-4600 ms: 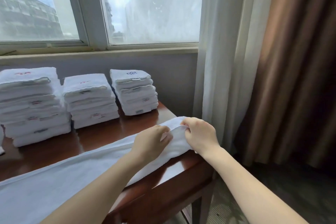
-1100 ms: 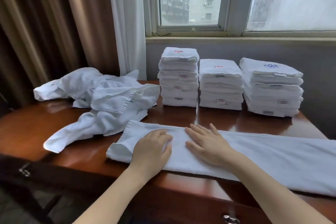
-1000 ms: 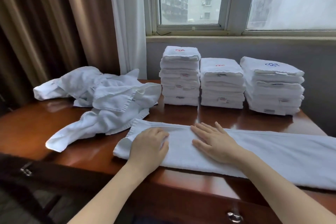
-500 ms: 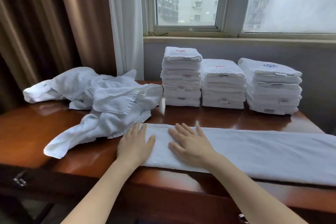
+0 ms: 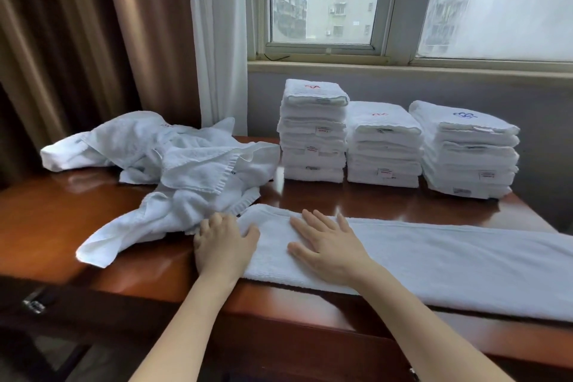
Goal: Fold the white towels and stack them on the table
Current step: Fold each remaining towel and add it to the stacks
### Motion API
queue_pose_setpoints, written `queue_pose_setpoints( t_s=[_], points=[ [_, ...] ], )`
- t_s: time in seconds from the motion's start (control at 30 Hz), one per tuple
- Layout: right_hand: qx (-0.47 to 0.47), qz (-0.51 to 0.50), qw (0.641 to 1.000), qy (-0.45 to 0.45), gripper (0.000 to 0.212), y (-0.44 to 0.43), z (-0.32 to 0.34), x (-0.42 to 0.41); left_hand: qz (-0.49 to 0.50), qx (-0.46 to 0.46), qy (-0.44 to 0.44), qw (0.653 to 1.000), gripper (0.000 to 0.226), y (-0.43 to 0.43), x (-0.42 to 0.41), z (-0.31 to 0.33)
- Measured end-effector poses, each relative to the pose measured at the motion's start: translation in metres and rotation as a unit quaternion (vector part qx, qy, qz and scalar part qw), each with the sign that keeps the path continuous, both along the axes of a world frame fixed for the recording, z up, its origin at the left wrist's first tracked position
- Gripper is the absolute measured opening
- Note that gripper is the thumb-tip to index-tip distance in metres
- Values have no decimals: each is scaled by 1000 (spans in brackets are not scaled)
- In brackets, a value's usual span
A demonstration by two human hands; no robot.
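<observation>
The white towel in hand lies as a long folded strip along the near edge of the table, running off the right side of the view. This looks like the middle of the fold — lengthwise halving done, the end-to-end folds not yet made. Behind it stand three stacks of folded towels under the window, well apart from the strip, and to the left a heap of unfolded towels touches the strip's left end.

The next move probably calls for pinching that left end at both corners and carrying it across squarely.

The right hand presses flat on the strip, fingers spread, holding nothing. The left hand curls over the strip's left end, fingers bent — whether it has actually gripped the cloth, I cannot tell.
</observation>
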State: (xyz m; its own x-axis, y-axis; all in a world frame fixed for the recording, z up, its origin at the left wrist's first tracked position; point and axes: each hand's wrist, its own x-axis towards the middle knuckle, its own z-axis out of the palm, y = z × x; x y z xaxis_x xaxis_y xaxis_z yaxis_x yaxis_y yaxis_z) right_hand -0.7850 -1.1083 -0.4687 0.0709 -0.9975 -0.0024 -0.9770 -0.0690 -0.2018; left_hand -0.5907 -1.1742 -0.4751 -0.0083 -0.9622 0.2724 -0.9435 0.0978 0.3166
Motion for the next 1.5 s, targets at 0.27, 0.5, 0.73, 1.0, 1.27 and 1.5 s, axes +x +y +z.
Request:
queue_pose_setpoints(
  t_s=[0.27, 0.5, 0.73, 1.0, 1.27, 1.5],
  points=[
    [-22, 0, 999, -36, 64, 5, 3, 2, -71, 57, 226, 970, 45, -2, 7, 26],
    [-103, -57, 985, -122, 54, 25, 19, -18, -151, 78, 458, 873, 48, -9, -17, 65],
    [41, -69, 997, -15, 65, 32, 4, -31, -144, 98, 558, 811, 33, -9, -28, 72],
    [17, -47, 998, -32, 69, -6, -1, 25, -153, 79, 563, 809, 35, -17, -5, 81],
    [-34, -104, 809, -578, 45, 7, 45, 0, -206, 125, 533, 811, 25, -5, -44, 91],
    [-15, -130, 694, -708, 49, 45, 81, -73, -297, 226, 494, 785, 43, 34, -128, 96]
  ],
)
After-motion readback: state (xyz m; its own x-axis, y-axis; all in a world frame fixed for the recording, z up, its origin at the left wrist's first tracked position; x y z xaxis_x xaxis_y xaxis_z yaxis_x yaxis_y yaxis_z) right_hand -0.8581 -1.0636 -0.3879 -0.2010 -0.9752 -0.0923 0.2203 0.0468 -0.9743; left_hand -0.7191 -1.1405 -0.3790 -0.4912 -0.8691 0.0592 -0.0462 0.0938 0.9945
